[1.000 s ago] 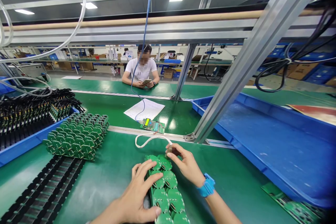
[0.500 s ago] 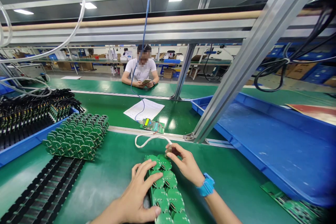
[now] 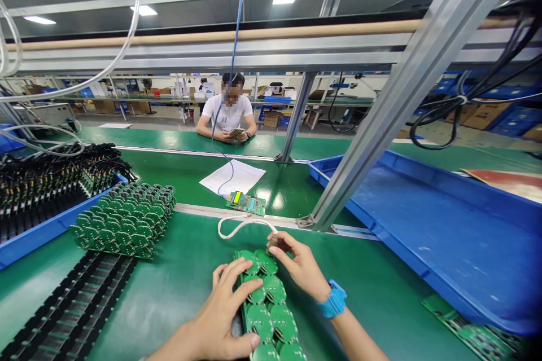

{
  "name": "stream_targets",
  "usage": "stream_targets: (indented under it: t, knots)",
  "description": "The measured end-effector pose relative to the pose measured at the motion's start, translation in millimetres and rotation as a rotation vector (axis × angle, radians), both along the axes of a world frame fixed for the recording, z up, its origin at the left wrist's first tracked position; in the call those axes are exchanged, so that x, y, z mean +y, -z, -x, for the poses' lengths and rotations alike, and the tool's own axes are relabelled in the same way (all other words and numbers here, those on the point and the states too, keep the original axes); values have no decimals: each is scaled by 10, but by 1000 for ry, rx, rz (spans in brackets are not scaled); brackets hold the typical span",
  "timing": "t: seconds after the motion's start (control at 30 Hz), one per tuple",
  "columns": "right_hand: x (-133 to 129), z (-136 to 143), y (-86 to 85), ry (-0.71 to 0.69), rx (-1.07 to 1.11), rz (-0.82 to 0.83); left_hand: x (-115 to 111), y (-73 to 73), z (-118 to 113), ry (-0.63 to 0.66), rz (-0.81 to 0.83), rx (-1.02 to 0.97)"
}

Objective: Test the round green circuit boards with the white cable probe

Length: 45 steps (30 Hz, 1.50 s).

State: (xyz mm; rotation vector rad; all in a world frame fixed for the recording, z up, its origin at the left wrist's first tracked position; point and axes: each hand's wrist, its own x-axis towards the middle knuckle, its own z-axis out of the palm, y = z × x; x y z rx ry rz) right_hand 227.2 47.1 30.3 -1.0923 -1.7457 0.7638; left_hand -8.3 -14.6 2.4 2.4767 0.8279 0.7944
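A panel of round green circuit boards (image 3: pixel 271 316) lies on the green bench in front of me. Across its left side rests my left hand (image 3: pixel 222 307), fingers spread and thumb apart, touching the boards. My right hand (image 3: pixel 302 265) pinches a small brownish connector (image 3: pixel 272 242) at the panel's far end; whether its tip touches a board is hidden. From that connector a white cable (image 3: pixel 231 234) loops back to a green tester board (image 3: pixel 246 202) with a lit yellow-green display. A blue wire (image 3: pixel 232 79) hangs down to this tester.
At left, stacked round boards (image 3: pixel 122 220) sit on black slotted strips (image 3: pixel 71 299), beside a blue tray (image 3: pixel 38 240) of wired parts. A large blue tray (image 3: pixel 444 237) and a slanting metal post (image 3: pixel 381 101) stand right. Paper (image 3: pixel 232 176) lies behind the tester. A person (image 3: pixel 228 110) sits opposite.
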Motion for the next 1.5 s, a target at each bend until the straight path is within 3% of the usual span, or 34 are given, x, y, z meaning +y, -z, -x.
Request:
stream_targets:
  t: [0.53,0.83,1.13,1.5]
  knots:
    - [-7,10,-4,14,-11,-17,-6,-45,-3,-5,18,10]
    - [-167,-58,-122,19,3,24,-1,-39,2,-7,17,21]
    - [-341,-121,7,14,52,92,-1,-71,-7,-3,15,11]
    - [-387,-112,-15,36,80,78,2,-52,-3,-9,18,21]
